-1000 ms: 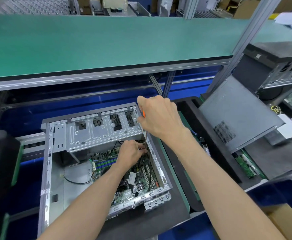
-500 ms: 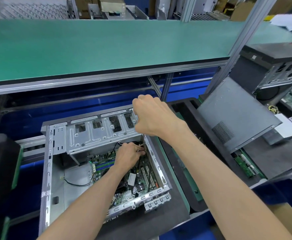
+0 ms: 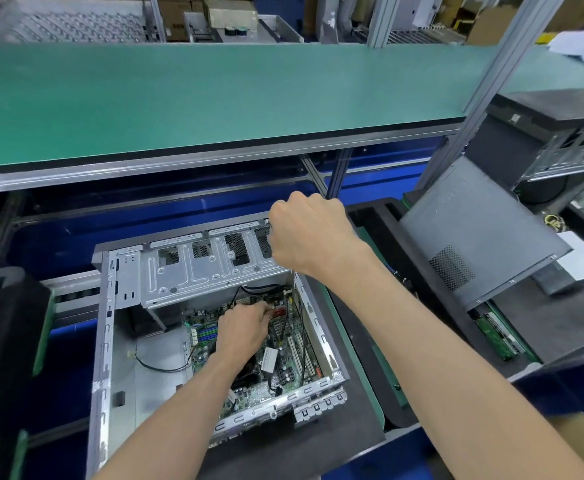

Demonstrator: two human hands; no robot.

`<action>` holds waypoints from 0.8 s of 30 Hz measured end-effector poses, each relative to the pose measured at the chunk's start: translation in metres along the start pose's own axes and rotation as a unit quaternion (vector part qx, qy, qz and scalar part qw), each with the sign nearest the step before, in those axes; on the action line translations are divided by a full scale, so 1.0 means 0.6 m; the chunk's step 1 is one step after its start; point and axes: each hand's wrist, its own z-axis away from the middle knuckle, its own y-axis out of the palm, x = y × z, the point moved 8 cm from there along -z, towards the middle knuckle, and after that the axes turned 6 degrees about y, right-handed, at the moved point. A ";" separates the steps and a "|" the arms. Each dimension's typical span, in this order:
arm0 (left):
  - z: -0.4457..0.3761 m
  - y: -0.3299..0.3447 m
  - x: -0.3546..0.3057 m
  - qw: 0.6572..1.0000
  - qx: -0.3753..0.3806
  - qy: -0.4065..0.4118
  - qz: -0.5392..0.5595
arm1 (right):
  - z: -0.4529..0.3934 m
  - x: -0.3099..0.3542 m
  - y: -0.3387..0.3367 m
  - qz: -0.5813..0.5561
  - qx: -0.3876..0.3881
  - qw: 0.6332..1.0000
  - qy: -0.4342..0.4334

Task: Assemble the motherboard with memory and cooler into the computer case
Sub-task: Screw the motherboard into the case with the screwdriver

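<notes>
Computer case (image 3: 110, 341), open, lower centre of frame, on a black tray (image 3: 352, 431); motherboard (image 3: 283, 368) seated inside, lower right of the case; drive cage (image 3: 193, 271) across the case's upper part. Left hand (image 3: 243, 329) inside the case, on the motherboard, fingers curled together at a red connector (image 3: 278, 311); whether they pinch it cannot be told. Right hand (image 3: 309, 237) above the case's upper right corner, fingers curled into a fist; what it holds is hidden. Grey side panel (image 3: 474, 233), tilted, right of frame.
</notes>
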 end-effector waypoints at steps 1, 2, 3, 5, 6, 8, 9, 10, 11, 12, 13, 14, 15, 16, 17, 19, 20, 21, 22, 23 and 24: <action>0.000 0.000 0.000 1.000 -0.003 0.004 -0.006 | 0.000 0.001 0.001 -0.026 0.015 1.000 -0.011; 0.000 0.000 -0.001 1.000 -0.007 0.009 -0.010 | 0.001 0.002 0.003 -0.053 0.034 0.998 -0.022; 0.001 0.001 -0.002 1.000 -0.010 0.014 -0.015 | 0.002 0.003 0.005 -0.073 0.052 0.996 -0.028; 0.004 0.002 -0.004 0.999 -0.014 0.024 -0.028 | 0.003 0.001 0.007 -0.073 0.046 0.996 -0.016; 0.005 0.001 -0.005 0.999 -0.015 0.028 -0.033 | 0.002 -0.002 0.004 -0.051 0.025 0.998 -0.004; 0.006 0.001 -0.005 0.999 -0.015 0.031 -0.034 | 0.001 -0.009 0.000 0.002 -0.004 1.000 0.016; 0.005 0.002 -0.004 0.999 -0.015 0.031 -0.034 | 0.000 -0.012 0.000 0.005 -0.001 1.000 0.018; 0.005 0.002 -0.004 0.999 -0.013 0.030 -0.033 | 0.000 -0.014 0.003 -0.011 0.012 1.000 0.012; 0.005 0.001 -0.004 0.999 -0.012 0.029 -0.032 | 0.000 -0.014 0.006 -0.039 0.031 0.999 0.000; 0.004 0.001 -0.005 0.999 -0.012 0.029 -0.030 | 0.000 -0.012 0.008 -0.067 0.051 0.996 -0.014; 0.004 0.000 -0.004 0.999 -0.012 0.029 -0.027 | 0.000 -0.010 0.010 -0.088 0.066 0.994 -0.021; 0.004 0.000 -0.003 0.999 -0.014 0.029 -0.025 | 0.000 -0.010 0.010 -0.095 0.069 0.993 -0.023; 0.005 0.001 -0.002 0.999 -0.015 0.028 -0.025 | 0.000 -0.011 0.010 -0.088 0.061 0.994 -0.018; 0.005 0.001 -0.002 0.999 -0.015 0.028 -0.028 | -0.001 -0.013 0.009 -0.066 0.043 0.997 -0.009; 0.006 0.001 -0.002 0.999 -0.013 0.028 -0.031 | -0.002 -0.015 0.007 -0.037 0.023 0.999 0.003; 0.006 0.001 -0.002 0.999 -0.012 0.029 -0.029 | -0.003 -0.019 0.004 0.001 0.008 1.000 0.018; 0.005 0.001 -0.002 0.999 -0.012 0.028 -0.027 | -0.003 -0.019 0.004 -0.004 0.015 1.000 0.014; 0.005 0.001 -0.002 0.999 -0.011 0.028 -0.025 | -0.003 -0.017 0.006 -0.023 0.030 0.999 0.002; 0.005 0.000 -0.002 0.999 -0.011 0.027 -0.024 | -0.002 -0.013 0.007 -0.050 0.049 0.997 -0.013; 0.005 -0.001 -0.003 0.999 -0.011 0.026 -0.024 | -0.001 -0.009 0.008 -0.075 0.067 0.995 -0.025; 0.005 -0.001 -0.002 0.999 -0.009 0.025 -0.022 | -0.001 -0.006 0.009 -0.086 0.074 0.993 -0.029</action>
